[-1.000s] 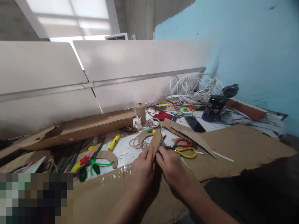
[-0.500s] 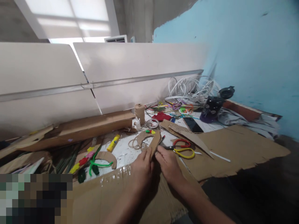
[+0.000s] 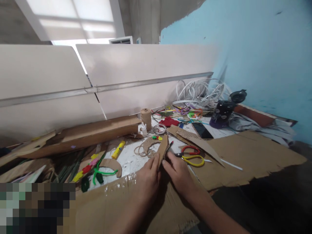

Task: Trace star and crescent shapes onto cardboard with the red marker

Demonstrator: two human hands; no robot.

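My left hand [image 3: 149, 174] is closed on the lower left side of a folded cardboard strip [image 3: 163, 148] that points away from me. From the other side, my right hand [image 3: 177, 170] grips the strip's right edge with thumb and fingers. A red-tipped pen or pencil [image 3: 172, 143] shows just beyond the right fingers. Scissors [image 3: 182, 155] with one red and one yellow handle lie right of that hand. Behind the strip is a curved cardboard piece [image 3: 147, 145] with twine and small coloured flowers. Large cardboard sheets [image 3: 258, 159] lie below and to the right.
A yellow glue stick [image 3: 118, 149], another curved cardboard piece [image 3: 109, 163] and green pipe cleaner lie left. Behind stand a twine spool [image 3: 146, 119] and a small white bottle [image 3: 143, 129]. A phone [image 3: 202, 130], dark cup [image 3: 222, 113] and coiled white strips [image 3: 195, 92] are right.
Both hands stay on the cardboard strip. The right hand's fingers have shifted slightly along its edge. The view has moved a little; the other things lie as before.
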